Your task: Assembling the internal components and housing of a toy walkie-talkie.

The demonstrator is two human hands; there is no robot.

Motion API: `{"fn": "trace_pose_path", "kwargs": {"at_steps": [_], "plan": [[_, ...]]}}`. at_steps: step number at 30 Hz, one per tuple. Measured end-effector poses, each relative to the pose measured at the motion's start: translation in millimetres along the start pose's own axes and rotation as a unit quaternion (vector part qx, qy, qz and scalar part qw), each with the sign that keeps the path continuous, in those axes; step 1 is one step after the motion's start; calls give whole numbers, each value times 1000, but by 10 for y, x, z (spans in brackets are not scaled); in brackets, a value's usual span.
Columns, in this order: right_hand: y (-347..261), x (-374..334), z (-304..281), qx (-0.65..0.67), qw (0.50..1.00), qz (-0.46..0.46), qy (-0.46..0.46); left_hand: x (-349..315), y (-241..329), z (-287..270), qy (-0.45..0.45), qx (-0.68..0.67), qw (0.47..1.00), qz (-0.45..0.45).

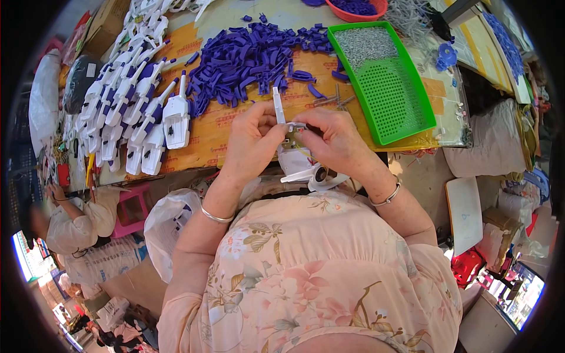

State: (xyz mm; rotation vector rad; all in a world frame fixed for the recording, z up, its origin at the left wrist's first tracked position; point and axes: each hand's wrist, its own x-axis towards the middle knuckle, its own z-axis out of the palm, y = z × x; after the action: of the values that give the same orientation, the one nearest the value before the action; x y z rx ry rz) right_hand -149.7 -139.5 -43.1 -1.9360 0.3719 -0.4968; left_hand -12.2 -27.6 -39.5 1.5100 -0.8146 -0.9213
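Observation:
At the table's front edge, my left hand [257,134] is closed, thumb and fingers pinching the narrow neck of a white plastic housing [278,107]. The neck points away from me. Closer to my body the housing widens into an open shell, where thin wires and a round black part [321,174] show. My right hand [336,140] is closed too, its thumb and forefinger pressed on a small metallic part [299,126] at the housing's middle. The fingertips partly hide that piece, so I cannot tell its exact kind.
Beyond my hands lies a heap of purple plastic pieces [241,59]. A green tray [376,136] to the right holds small silvery pieces. Several white-and-purple housings [126,97] are stacked at left. A red bowl [369,17] stands behind. Another person [76,220] sits at far left.

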Motion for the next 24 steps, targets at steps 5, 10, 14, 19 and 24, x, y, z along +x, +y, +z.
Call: {"fn": "trace_pose_path", "kwargs": {"at_steps": [5, 10, 14, 19, 24], "plan": [[-14, -1, -3, 4, 1000, 19, -15, 7, 23, -55, -8, -7, 1000, -16], [-17, -6, -14, 8, 999, 29, -21, -5, -26, -56, -6, -14, 1000, -8], [-10, -6, 15, 19, 1000, 13, 2, -14, 15, -62, -14, -47, 998, -26], [-3, -1, -5, -2, 1000, 18, -19, -31, 2, -37, -8, -40, 999, -10], [-14, -1, -2, 3, 999, 34, -19, -15, 61, 18, 11, 25, 999, -25]]}}
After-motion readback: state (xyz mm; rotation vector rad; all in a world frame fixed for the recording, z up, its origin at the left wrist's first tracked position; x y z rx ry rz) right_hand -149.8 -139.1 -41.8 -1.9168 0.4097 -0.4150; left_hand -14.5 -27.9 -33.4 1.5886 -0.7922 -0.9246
